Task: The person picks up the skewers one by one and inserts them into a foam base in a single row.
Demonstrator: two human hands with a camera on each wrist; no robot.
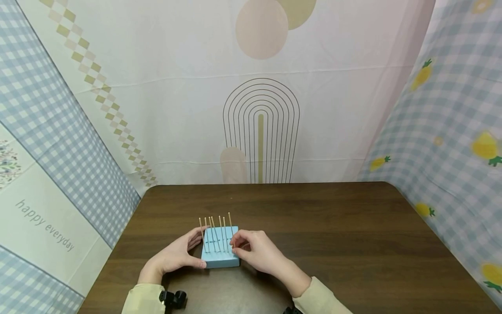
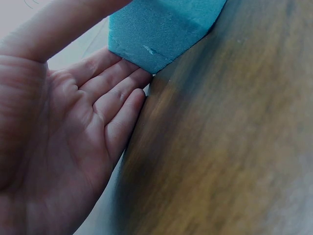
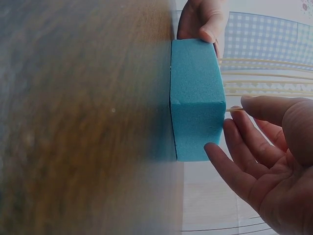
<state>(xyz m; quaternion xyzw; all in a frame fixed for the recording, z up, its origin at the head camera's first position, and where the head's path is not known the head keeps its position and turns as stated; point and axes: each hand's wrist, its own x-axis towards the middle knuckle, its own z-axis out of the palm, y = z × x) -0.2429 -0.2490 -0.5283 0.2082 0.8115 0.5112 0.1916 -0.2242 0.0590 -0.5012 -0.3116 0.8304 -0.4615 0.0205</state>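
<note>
A light blue foam block (image 1: 221,263) sits on the table, with several thin wooden sticks (image 1: 221,227) standing up from its top. My left hand (image 1: 177,254) steadies the block at its left side, thumb at the near corner and fingers toward the far one. In the left wrist view those fingers (image 2: 115,93) touch the block's lower edge. Thumb and index finger of my right hand (image 1: 262,250) pinch the rightmost stick (image 1: 230,221) low, close over the block. The right wrist view has the pinched stick (image 3: 234,109) meeting the block's top, with a finger against the block's side.
The dark brown wooden table (image 1: 333,235) extends around the block on every side. Behind it hangs a pale patterned cloth (image 1: 188,122); checked cloths (image 1: 451,174) close off the left and right sides. Black wrist camera mounts (image 1: 173,299) sit at the sleeves.
</note>
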